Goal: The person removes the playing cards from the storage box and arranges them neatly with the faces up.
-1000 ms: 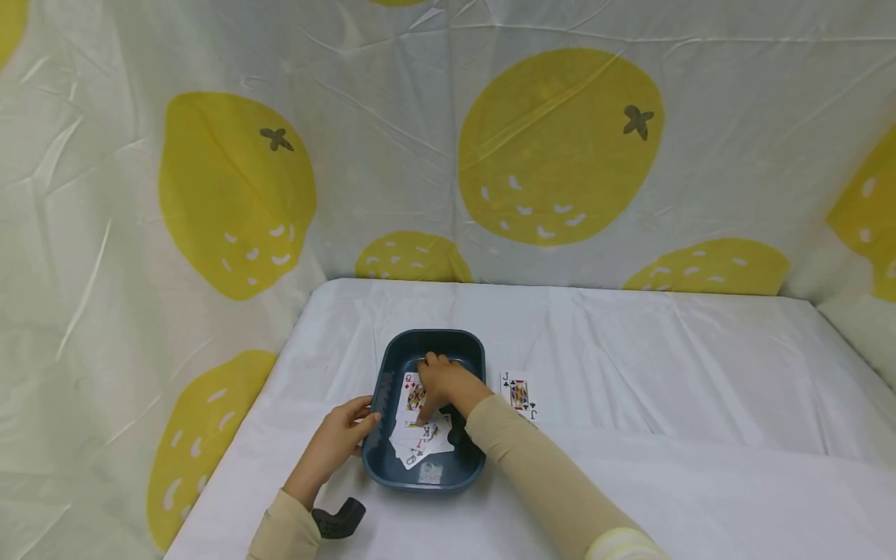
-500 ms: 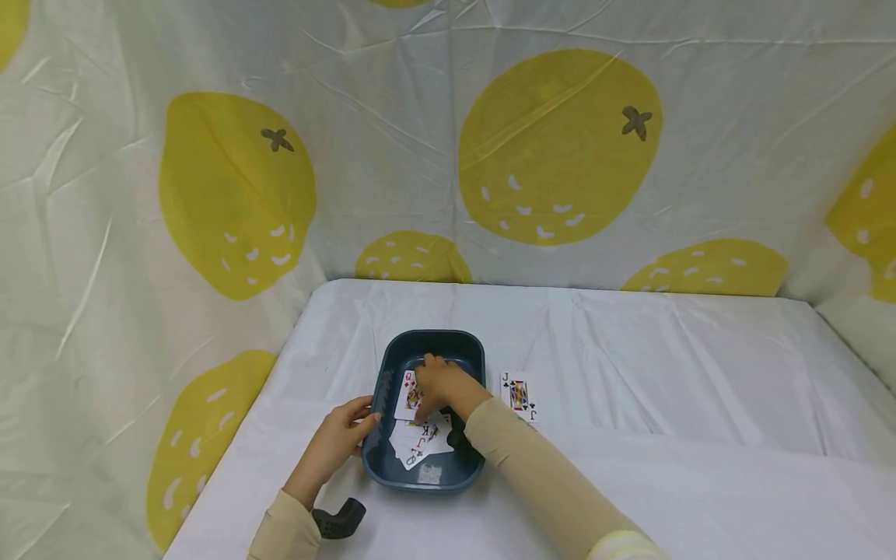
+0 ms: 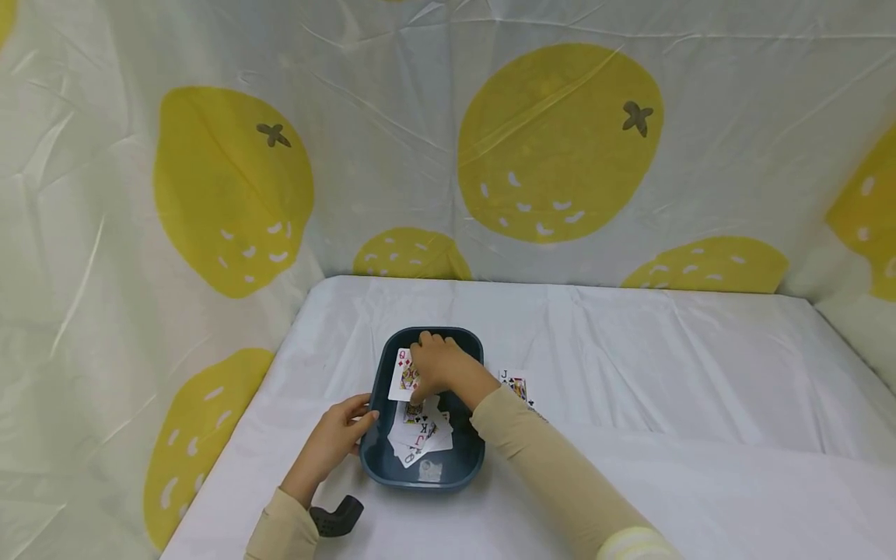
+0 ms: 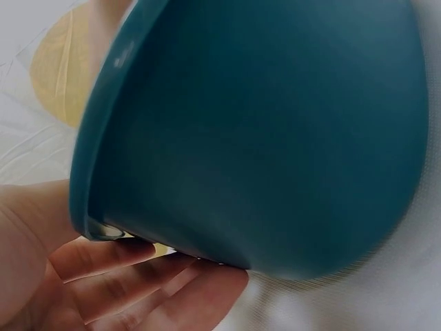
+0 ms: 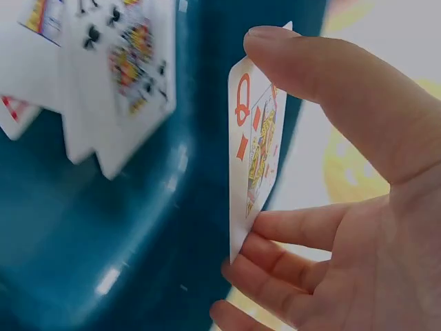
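Observation:
A dark teal plastic basin stands on the white-covered table. My left hand grips its left side, thumb at the rim and fingers against the outer wall; the left wrist view shows that wall close up. Over the basin, my right hand pinches a queen of diamonds playing card by its edges between thumb and fingers. In the right wrist view this card stands tilted, lifted above the other cards. Several face cards lie overlapping on the basin floor, among them a black-suited king.
A jack of clubs lies on the table to the right of the basin, partly hidden by my right sleeve. A black curved device sits at my left wrist. Lemon-printed curtain hangs behind the table.
My right hand has lifted the queen of diamonds and moved a little away from me, uncovering more of the cards below. The left hand keeps its hold on the basin.

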Demonstrator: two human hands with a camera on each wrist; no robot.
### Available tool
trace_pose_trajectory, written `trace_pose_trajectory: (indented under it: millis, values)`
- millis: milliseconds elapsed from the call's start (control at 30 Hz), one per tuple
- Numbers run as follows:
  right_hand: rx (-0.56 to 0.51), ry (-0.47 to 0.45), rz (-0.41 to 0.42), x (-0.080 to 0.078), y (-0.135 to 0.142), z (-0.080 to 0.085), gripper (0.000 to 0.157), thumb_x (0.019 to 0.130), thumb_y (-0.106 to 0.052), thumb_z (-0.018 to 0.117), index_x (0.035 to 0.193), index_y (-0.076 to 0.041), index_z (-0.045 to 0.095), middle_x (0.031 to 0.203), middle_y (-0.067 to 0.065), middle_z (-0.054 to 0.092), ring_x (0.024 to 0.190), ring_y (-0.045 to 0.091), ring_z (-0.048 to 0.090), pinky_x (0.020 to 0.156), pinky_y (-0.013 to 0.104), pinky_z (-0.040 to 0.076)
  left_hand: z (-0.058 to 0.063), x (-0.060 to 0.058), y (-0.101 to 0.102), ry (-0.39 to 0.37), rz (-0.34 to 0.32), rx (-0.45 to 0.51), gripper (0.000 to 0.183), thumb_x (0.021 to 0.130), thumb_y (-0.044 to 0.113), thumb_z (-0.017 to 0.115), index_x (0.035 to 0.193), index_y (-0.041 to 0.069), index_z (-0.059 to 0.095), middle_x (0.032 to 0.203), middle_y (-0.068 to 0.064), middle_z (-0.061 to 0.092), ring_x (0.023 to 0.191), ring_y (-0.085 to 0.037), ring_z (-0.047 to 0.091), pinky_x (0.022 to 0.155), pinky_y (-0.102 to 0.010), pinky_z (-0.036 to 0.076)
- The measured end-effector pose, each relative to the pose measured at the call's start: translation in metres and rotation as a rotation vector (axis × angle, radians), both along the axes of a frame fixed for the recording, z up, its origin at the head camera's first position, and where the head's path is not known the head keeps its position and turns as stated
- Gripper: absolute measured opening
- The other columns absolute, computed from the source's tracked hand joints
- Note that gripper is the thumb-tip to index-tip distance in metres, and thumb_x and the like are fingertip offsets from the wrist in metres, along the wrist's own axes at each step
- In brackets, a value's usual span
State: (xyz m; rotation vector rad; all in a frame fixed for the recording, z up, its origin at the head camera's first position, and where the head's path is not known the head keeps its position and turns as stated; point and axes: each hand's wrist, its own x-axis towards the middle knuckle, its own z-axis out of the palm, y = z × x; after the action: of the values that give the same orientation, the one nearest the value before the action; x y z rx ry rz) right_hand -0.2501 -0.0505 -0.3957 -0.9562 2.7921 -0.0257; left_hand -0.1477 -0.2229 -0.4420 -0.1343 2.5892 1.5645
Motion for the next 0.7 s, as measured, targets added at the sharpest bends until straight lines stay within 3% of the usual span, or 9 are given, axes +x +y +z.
trace_pose_trajectory:
  millis: [267, 467, 700]
  values:
    - [-0.133, -0.034, 0.004, -0.003, 0.028, 0.023, 0.084, 0.064, -0.042, 0.078, 0.128, 0.002, 0.043, 0.116, 0.014, 0.043, 0.098, 0.022, 0.043, 0.087, 0.033, 0.04, 0.0, -0.001, 0.002, -0.002, 0.002, -0.029, 0.039, 0.087, 0.015, 0.058, 0.123, 0.0, 0.051, 0.106, -0.015, 0.06, 0.08, -0.021, 0.06, 0.053, -0.031, 0.051]
    - [-0.229, -0.082, -0.061, -0.007, 0.06, 0.03, 0.088, 0.064, -0.036, 0.079, 0.131, 0.005, 0.038, 0.122, 0.017, 0.037, 0.103, 0.024, 0.038, 0.089, 0.034, 0.04, 0.0, -0.001, 0.003, -0.008, 0.005, -0.039, 0.04, 0.087, 0.016, 0.058, 0.124, 0.0, 0.051, 0.106, -0.015, 0.06, 0.08, -0.021, 0.059, 0.054, -0.031, 0.051]
    - [-0.243, -0.08, -0.106, -0.011, 0.104, 0.031, 0.092, 0.065, -0.032, 0.079, 0.133, 0.008, 0.032, 0.126, 0.021, 0.033, 0.11, 0.029, 0.035, 0.091, 0.038, 0.039, 0.0, -0.002, 0.001, -0.02, 0.01, -0.037, 0.041, 0.087, 0.017, 0.058, 0.124, 0.002, 0.051, 0.108, -0.014, 0.06, 0.081, -0.02, 0.059, 0.054, -0.031, 0.051]
